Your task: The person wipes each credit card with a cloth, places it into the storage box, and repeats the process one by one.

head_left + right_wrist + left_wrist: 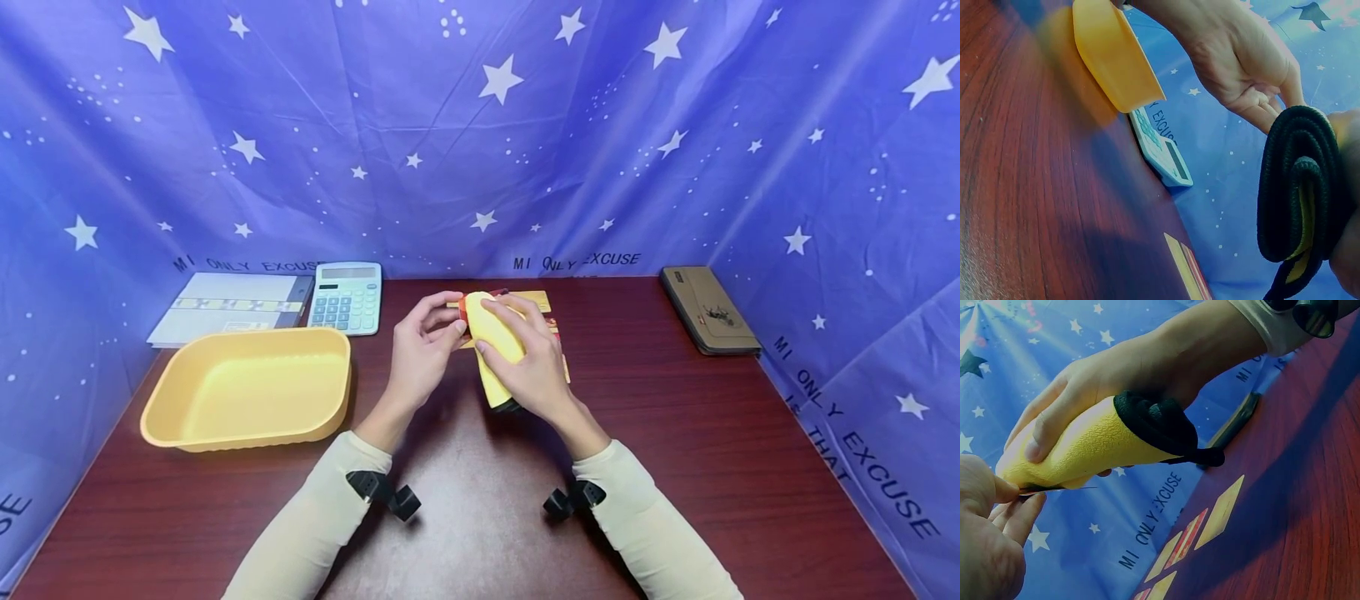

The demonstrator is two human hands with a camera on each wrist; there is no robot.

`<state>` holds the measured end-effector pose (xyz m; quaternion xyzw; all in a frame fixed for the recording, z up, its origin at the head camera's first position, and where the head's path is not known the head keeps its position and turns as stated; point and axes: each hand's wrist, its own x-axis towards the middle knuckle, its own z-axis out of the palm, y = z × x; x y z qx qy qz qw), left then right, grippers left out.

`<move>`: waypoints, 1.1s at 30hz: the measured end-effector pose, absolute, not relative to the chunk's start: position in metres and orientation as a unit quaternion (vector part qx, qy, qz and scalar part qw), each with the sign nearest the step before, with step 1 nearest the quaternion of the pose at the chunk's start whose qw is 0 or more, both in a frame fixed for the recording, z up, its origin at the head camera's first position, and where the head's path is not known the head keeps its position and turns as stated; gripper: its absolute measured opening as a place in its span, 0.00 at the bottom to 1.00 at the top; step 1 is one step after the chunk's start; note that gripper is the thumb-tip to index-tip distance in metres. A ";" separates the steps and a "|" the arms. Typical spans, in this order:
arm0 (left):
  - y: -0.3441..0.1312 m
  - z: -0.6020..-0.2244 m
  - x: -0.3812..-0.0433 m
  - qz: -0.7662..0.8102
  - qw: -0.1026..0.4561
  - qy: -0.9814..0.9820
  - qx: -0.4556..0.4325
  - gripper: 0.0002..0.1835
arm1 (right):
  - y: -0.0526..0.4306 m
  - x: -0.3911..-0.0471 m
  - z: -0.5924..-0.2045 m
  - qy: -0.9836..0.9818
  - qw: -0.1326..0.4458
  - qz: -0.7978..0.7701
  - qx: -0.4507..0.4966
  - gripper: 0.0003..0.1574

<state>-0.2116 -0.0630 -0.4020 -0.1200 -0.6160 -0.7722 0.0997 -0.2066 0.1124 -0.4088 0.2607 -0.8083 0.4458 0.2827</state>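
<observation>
The left hand pinches a thin card between thumb and fingers, at the far end of a yellow cloth. The right hand grips the cloth, which is folded in layers with dark edging at its near end. The cloth is held above the surface, midway between the left and right edges and toward the back edge. Several cards lie beneath the hands, near the middle of the back edge. A yellow tray sits near the left edge. Behind it, a notebook occupies the back left corner, with a calculator beside it at the back edge. A brown case lies at the back right corner.
</observation>
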 end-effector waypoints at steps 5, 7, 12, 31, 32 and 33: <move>-0.065 -0.400 -0.210 -0.772 0.096 -0.619 -0.111 0.20 | 0.110 -0.205 -0.409 -0.811 0.286 0.437 0.263 0.35; -0.065 -0.399 -0.209 -0.772 0.093 -0.619 -0.108 0.20 | 0.110 -0.205 -0.408 -0.814 0.287 0.432 0.261 0.35; -0.067 -0.394 -0.206 -0.771 0.087 -0.623 -0.104 0.19 | 0.112 -0.206 -0.406 -0.814 0.303 0.424 0.258 0.35; -0.083 -0.375 -0.203 -0.759 0.067 -0.634 -0.131 0.19 | 0.141 -0.218 -0.394 -0.803 0.304 0.474 0.197 0.34; -0.083 -0.375 -0.204 -0.757 0.066 -0.637 -0.129 0.19 | 0.142 -0.219 -0.395 -0.805 0.303 0.472 0.193 0.34; -0.083 -0.375 -0.204 -0.756 0.066 -0.639 -0.127 0.19 | 0.143 -0.220 -0.395 -0.807 0.302 0.471 0.189 0.34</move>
